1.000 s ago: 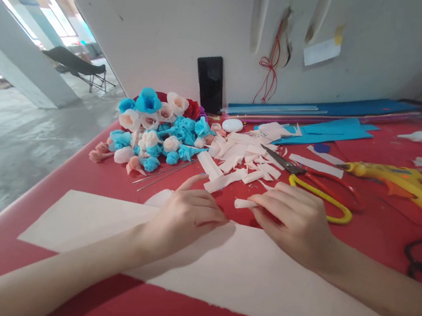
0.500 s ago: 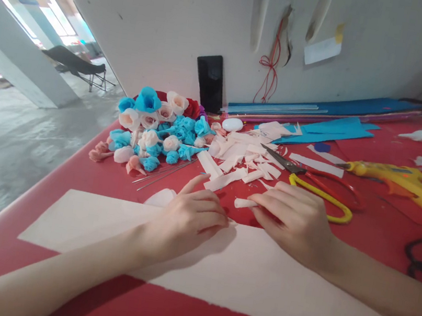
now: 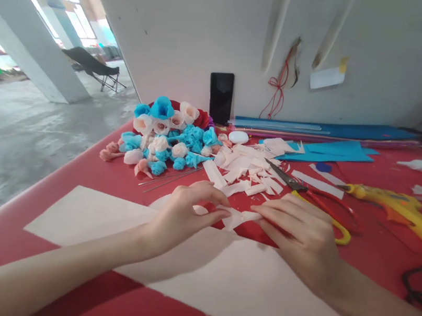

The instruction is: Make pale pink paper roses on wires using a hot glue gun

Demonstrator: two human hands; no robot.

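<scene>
Thumb and forefinger of my left hand (image 3: 191, 210) pinch the edge of a pale pink crepe paper piece (image 3: 231, 220). Close by on the right, my right hand (image 3: 299, 232) grips a small rolled end of pale paper (image 3: 250, 216). The two bits meet between my fingertips; whether they are one piece I cannot tell. Below both hands lies a long pale pink paper sheet (image 3: 248, 280), partly covered by my left forearm. Scissors (image 3: 290, 182) with red and yellow handles rest just behind my right hand, which hides part of them.
Blue, white and pink paper flowers (image 3: 173, 142) are heaped at the back left, beside pale paper scraps (image 3: 242, 162). A phone (image 3: 220, 97) leans on the wall. A yellow glue gun (image 3: 401, 210) lies right, with blue paper (image 3: 331, 151) behind. Thin wires (image 3: 168, 179) lie near the flowers.
My left hand has lifted from the sheet and turned into a pinch on the paper piece. Both hands have come together at the paper. The view has shifted slightly.
</scene>
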